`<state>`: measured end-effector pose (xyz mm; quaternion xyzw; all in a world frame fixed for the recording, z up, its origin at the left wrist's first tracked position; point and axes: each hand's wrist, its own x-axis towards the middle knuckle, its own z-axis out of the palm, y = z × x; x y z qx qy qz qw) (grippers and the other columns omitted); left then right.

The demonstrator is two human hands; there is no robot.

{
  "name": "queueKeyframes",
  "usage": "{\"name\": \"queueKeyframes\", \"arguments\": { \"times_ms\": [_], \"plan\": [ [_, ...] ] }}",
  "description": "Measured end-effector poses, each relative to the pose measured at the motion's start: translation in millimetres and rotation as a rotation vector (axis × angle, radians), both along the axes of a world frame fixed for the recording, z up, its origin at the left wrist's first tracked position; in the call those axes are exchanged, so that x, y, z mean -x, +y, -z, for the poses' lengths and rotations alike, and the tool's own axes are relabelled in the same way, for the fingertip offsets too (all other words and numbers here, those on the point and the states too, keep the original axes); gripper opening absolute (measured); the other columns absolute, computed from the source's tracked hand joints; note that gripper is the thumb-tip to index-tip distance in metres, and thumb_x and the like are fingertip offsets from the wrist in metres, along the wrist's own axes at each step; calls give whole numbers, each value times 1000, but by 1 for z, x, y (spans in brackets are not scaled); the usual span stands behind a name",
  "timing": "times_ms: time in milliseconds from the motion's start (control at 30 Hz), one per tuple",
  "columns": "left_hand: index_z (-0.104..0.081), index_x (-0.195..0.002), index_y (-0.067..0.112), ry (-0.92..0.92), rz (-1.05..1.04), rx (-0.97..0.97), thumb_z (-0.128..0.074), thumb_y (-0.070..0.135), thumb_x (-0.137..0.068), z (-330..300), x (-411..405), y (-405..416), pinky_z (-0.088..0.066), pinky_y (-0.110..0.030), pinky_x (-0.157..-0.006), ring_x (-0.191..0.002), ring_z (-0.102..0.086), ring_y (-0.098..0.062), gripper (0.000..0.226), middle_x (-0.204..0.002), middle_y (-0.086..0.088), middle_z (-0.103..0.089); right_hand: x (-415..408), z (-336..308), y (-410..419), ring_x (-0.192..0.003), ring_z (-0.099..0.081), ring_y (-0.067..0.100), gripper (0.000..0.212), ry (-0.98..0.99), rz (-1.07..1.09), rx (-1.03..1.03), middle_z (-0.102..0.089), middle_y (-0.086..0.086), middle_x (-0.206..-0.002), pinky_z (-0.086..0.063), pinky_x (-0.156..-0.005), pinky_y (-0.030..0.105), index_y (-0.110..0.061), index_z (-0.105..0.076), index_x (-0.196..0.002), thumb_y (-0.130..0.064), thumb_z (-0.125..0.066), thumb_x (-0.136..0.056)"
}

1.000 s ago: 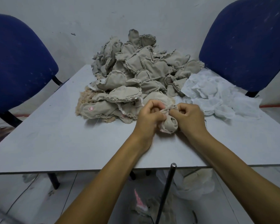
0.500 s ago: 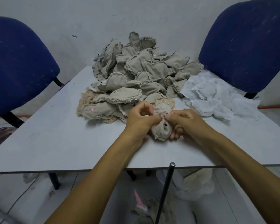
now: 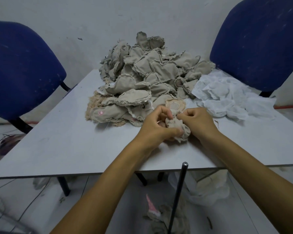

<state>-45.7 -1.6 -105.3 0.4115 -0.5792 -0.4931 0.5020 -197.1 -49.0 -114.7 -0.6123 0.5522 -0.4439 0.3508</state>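
Left chair (image 3: 20,70): blue upholstery, standing at the far left corner of the surface (image 3: 66,146).

Pile (image 3: 147,78): beige fabric pieces with frayed edges, heaped loose on the far middle of the surface against the wall. One piece at its near left bears a small pink paw mark (image 3: 100,113).

Left hand (image 3: 157,125): fingers curled, thumb pressed against the lower part of the beige fabric piece (image 3: 178,127), gripping it.

Beige fabric piece: bunched between the two hands, just in front of the pile and resting on or just over the surface. A round tan end (image 3: 175,103) with a pale loop on it stands out beyond the fingers.

Metal rod (image 3: 178,196): dark, upright, below the near edge of the surface. Crumpled cloth (image 3: 152,210) with a pink tip lies on the floor beside it.

Right hand (image 3: 196,122): fingers curled, pinching the piece near its top.

White heap (image 3: 227,98): thin crumpled white material, lying on the surface and touching the right flank of the pile.

Right chair (image 3: 260,43): blue, at the far right corner.

Change: one second ago both hands closed over the piece against the pile's foot and no round end showed. Half a second ago it had begun to emerge. It now stands fully exposed.

Count: two chairs, two hands, one held piece, one rod, one white heap, one pile. The pile's pieces overlap too much to count.
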Motion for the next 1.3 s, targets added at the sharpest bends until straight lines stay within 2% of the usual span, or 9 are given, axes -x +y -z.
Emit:
{"name": "queueKeyframes", "arguments": {
  "times_ms": [100, 167, 300, 400, 700, 867, 967, 1100, 1300],
  "plan": [
    [-49, -80, 14, 43, -151, 9, -72, -13, -77, 1, -10, 0, -47, -23, -45, -56, -56, -10, 35, -76, -2, -58, -3, -6, 5, -45, -51, 7, 30, -52, -198, -102, -55, -8, -48, -41, -47, 22, -20, -65, -57, -28, -64, -86],
    [-47, -72, 15, 101, -238, -2, -67, -17, -76, 3, -14, -3, -44, -22, -42, -52, -49, -10, 37, -66, 1, -52, 1, -10, 9, -45, -58, 12, 26, -279, -332, -252, -58, -4, -50, -47, -43, 20, -18, -65, -68, -27, -62, -93],
    [-41, -63, 17, 176, -361, -35, -60, -15, -76, 6, -6, -7, -33, -19, -39, -46, -39, -11, 40, -57, 1, -41, 14, -8, 22, -72, -67, 20, 11, -236, -612, -205, -68, 11, -77, -57, -67, 24, -10, -71, -88, -18, -76, -83],
    [-39, -62, 18, 190, -395, -68, -59, -15, -77, 6, 0, -8, -31, -20, -40, -47, -37, -12, 41, -56, 0, -39, 11, -4, 29, -70, -67, 19, 24, -191, -528, -96, -69, 12, -72, -55, -65, 23, 1, -66, -92, -16, -80, -83],
    [-46, -67, 20, 210, -79, -122, -61, 2, -75, -1, -7, 4, -39, -22, -44, -54, -47, -15, 24, -62, 0, -45, 5, 4, 28, -57, -69, 15, 27, -76, -232, 63, -67, 16, -64, -49, -50, 22, -8, -63, -73, -27, -80, -81],
    [-46, -65, 21, 154, -88, -114, -71, 3, -76, 1, -10, 6, -43, -25, -50, -63, -51, -22, 32, -65, -8, -50, 7, 1, 29, -58, -65, 18, 25, -89, -303, 42, -68, 25, -71, -47, -57, 30, 0, -64, -82, -22, -77, -84],
    [-45, -61, 19, 197, -150, -136, -74, 3, -64, -1, -7, 3, -45, -30, -58, -67, -55, -23, 33, -68, -12, -53, 9, -2, 32, -65, -59, 23, 24, -92, -383, 42, -61, 30, -75, -45, -68, 37, 4, -62, -88, -15, -75, -86],
    [-40, -58, 20, 183, -279, -105, -68, -10, -72, 0, -3, -4, -40, -27, -52, -58, -45, -18, 43, -58, -4, -43, 13, -3, 36, -74, -56, 19, 32, -98, -515, -25, -59, 14, -79, -46, -73, 32, -2, -62, -101, -17, -81, -80],
    [-40, -56, 23, 167, -446, -93, -66, -8, -76, 4, 5, -7, -40, -33, -58, -65, -44, -20, 44, -58, 0, -41, 4, 3, 34, -58, -50, 0, 32, 250, -368, 175, -58, -18, -66, -40, -56, 16, -27, -59, -86, -41, -84, -73]
  ]
}}
